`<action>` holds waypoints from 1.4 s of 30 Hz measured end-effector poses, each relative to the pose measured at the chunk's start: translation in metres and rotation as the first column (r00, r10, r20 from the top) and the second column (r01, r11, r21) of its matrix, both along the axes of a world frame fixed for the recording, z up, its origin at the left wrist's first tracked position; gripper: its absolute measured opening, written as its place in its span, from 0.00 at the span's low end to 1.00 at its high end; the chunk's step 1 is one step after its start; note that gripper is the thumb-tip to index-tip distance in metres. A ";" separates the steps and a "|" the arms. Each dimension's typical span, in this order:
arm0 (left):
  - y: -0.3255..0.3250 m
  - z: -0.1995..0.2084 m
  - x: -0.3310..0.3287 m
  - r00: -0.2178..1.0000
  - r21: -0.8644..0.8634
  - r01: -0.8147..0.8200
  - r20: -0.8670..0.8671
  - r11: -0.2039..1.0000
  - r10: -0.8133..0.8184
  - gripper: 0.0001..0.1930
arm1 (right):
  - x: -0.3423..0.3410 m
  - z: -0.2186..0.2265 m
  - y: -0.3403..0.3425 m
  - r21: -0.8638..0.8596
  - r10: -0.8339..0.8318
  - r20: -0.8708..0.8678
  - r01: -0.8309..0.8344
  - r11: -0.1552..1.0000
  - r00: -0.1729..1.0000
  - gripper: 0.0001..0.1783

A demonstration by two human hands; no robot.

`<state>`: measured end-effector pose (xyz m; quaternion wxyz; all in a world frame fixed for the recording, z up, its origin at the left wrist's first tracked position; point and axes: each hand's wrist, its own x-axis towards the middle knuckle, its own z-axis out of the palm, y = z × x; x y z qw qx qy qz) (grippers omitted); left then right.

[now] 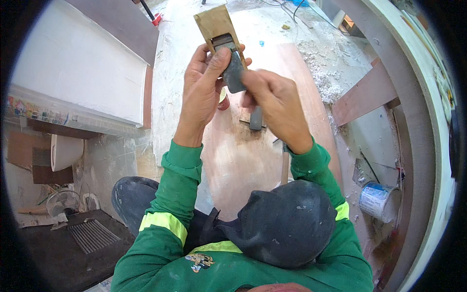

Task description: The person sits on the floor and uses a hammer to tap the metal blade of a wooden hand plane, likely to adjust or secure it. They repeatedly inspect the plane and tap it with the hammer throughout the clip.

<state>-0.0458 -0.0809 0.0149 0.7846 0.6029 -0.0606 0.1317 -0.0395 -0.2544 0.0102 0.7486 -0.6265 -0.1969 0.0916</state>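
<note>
My left hand grips a wooden hand plane up in front of me, tilted, its fingers wrapped around the body. The left thumb presses on a dark metal plane blade, which sticks out of the plane's slot toward me. My right hand is closed, its fingertips at the blade's right edge; part of its grip is hidden. Below the hands, a grey rectangular block rests on a small wooden piece on the board. A reddish cup or tin stands partly hidden behind my left hand.
I sit over a pale plywood board. A wooden handle shows beside my right forearm. White debris lies along the right. A plastic bucket is at the right, a white panel at the left, cables at the back.
</note>
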 end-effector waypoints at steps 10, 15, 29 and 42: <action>0.020 -0.054 0.014 0.988 -0.327 0.037 -0.129 0.944 -0.083 0.27 | -0.128 -0.241 -0.118 -0.963 -0.252 -0.083 -0.012 0.270 0.964 0.31; 0.008 -0.062 0.021 0.993 -0.215 -0.029 -0.120 0.976 0.003 0.25 | -0.150 -0.259 -0.112 -0.958 -0.287 -0.145 -0.063 0.278 0.947 0.36; -0.093 -0.111 -0.008 0.943 -0.181 0.149 -0.270 0.972 -0.195 0.28 | -0.042 -0.116 -0.084 -0.306 -0.247 -0.023 0.229 0.924 0.969 0.61; -0.067 -0.119 -0.004 0.875 -0.045 0.342 -0.348 0.939 -0.336 0.45 | -0.039 -0.085 -0.096 -0.580 -0.136 0.398 0.364 0.729 0.907 0.64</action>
